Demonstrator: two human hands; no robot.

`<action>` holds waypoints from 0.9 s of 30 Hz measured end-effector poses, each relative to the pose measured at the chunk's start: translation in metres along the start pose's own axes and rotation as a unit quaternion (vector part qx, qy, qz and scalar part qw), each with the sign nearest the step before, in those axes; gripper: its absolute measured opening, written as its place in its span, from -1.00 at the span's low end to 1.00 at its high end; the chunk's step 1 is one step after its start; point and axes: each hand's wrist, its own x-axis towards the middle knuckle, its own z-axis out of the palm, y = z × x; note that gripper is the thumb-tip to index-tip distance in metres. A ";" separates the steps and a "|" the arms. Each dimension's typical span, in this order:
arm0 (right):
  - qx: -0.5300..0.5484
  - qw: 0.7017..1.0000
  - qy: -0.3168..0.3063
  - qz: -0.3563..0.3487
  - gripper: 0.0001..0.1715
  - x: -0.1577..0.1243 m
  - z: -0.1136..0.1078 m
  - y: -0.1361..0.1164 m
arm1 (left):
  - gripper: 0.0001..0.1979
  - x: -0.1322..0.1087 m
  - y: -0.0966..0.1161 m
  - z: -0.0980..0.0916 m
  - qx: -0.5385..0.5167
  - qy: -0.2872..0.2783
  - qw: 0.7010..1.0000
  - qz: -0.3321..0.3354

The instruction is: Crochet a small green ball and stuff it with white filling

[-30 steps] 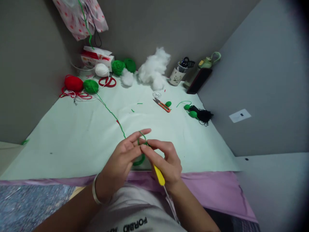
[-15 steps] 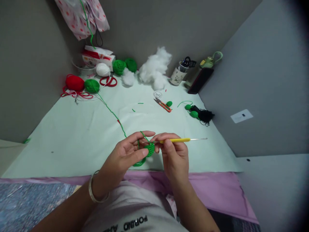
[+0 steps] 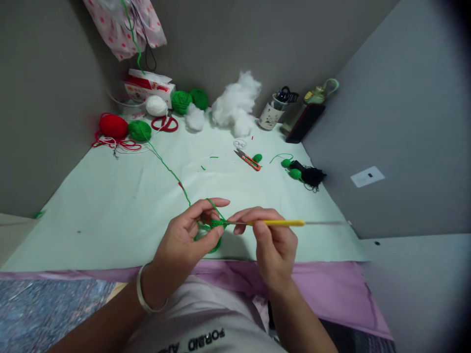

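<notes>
My left hand (image 3: 187,230) pinches a small green crochet piece (image 3: 218,223) between thumb and fingers. Green yarn (image 3: 170,169) runs from a green ball (image 3: 139,130) at the back left to this hand and passes over its raised index finger. In my right hand (image 3: 274,240) is a crochet hook with a yellow handle (image 3: 281,223), held level like a pencil. Its metal tip meets the right edge of the green piece; whether it sits inside a stitch I cannot tell. Loose green loops hang below the left fingers.
Orange thread snips (image 3: 248,160) lie mid-table beside a small green crocheted ball (image 3: 257,158). Black yarn (image 3: 312,175) is at the right. Along the back stand white stuffing (image 3: 237,103), a pen cup (image 3: 272,113), a bottle (image 3: 312,98), red scissors (image 3: 165,124) and red yarn (image 3: 113,126).
My right hand has moved right and slightly down with the hook. The green piece has tilted and shifted left in my left hand, so less of its face shows.
</notes>
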 end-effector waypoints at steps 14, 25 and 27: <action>-0.233 0.950 -0.048 -0.200 -0.67 -0.004 0.001 0.010 | -0.46 0.000 -0.002 0.002 -0.147 -0.050 0.984 -0.084; 0.066 0.997 0.025 -0.026 -0.77 0.002 0.013 0.005 | -0.58 0.001 0.004 -0.002 -0.132 -0.080 0.985 -0.073; 0.015 0.998 0.019 -0.051 -0.74 0.000 0.013 0.007 | -0.59 0.000 0.001 -0.001 -0.089 -0.052 0.994 -0.044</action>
